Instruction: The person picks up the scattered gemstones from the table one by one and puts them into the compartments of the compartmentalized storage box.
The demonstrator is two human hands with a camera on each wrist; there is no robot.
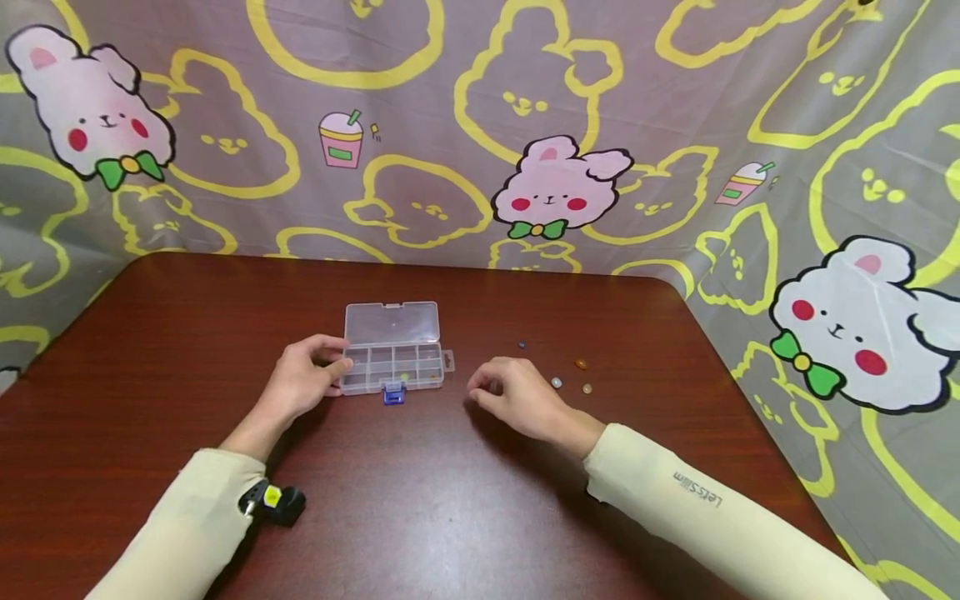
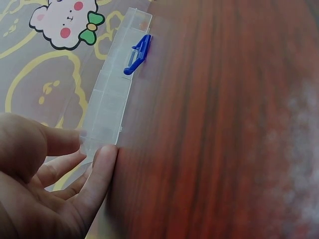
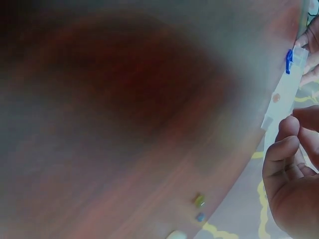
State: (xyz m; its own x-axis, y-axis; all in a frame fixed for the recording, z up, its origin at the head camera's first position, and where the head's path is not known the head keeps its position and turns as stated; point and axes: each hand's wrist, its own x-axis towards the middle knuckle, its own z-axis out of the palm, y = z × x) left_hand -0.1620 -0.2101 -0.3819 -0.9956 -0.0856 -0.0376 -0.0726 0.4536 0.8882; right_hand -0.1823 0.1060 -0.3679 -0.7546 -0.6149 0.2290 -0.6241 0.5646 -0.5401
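A clear plastic compartment box (image 1: pixel 393 387) lies on the table with its lid (image 1: pixel 392 323) raised at the back. A blue latch (image 1: pixel 393 395) hangs at its front. My left hand (image 1: pixel 303 375) grips the box's left end between thumb and fingers, seen close in the left wrist view. Inside the box are a pale green stone (image 1: pixel 405 377) and a small orange one (image 1: pixel 432 377). My right hand (image 1: pixel 517 396) hovers just right of the box, fingers bent and thumb near the index finger. Whether something small sits between those fingertips is hidden.
Right of my right hand lie small loose stones: a blue one (image 1: pixel 521 344), an orange one (image 1: pixel 581 364), a white one (image 1: pixel 557 382) and a tan one (image 1: pixel 587 388). Patterned cloth (image 1: pixel 420 125) hangs behind the brown table (image 1: pixel 420 492). A hanging tab (image 1: pixel 448 361) juts from the box's right end.
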